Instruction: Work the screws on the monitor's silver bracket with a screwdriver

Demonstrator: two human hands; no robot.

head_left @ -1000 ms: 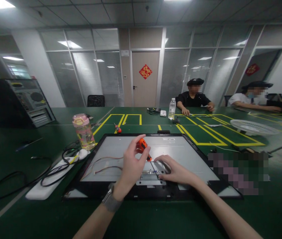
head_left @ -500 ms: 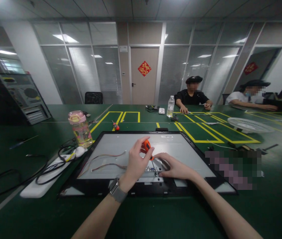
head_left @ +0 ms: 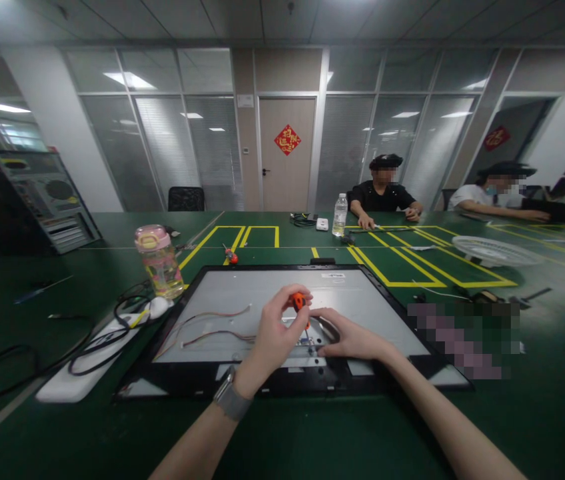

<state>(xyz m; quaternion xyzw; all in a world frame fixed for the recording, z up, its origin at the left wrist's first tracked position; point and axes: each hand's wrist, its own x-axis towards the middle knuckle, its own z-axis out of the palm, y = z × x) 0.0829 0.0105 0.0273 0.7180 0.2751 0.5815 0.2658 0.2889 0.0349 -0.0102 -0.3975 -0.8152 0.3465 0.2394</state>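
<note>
My left hand (head_left: 277, 330) is closed around the orange-and-black handle of a screwdriver (head_left: 299, 302). Its shaft points down at a small circuit board (head_left: 305, 342) on the back of a flat display panel (head_left: 242, 287). Curved around the board's right side is my right hand (head_left: 350, 337), thumb and fingers apart, close to the screwdriver's tip. Whether its hidden fingertips press on the board I cannot tell. Thin wires (head_left: 217, 335) run across the panel left of my hands.
On the left are a pink-lidded bottle (head_left: 160, 263), a white power strip (head_left: 77, 373) with black cables, and a computer case (head_left: 27, 200). A red screwdriver (head_left: 231, 255) lies behind the panel. Across the table, a person (head_left: 385, 193) sits beside a water bottle (head_left: 340, 215).
The screwdriver handle has tipped more upright and sunk slightly, with my left hand's fingers shifted around it. My right hand stays almost in place. The view has moved a little.
</note>
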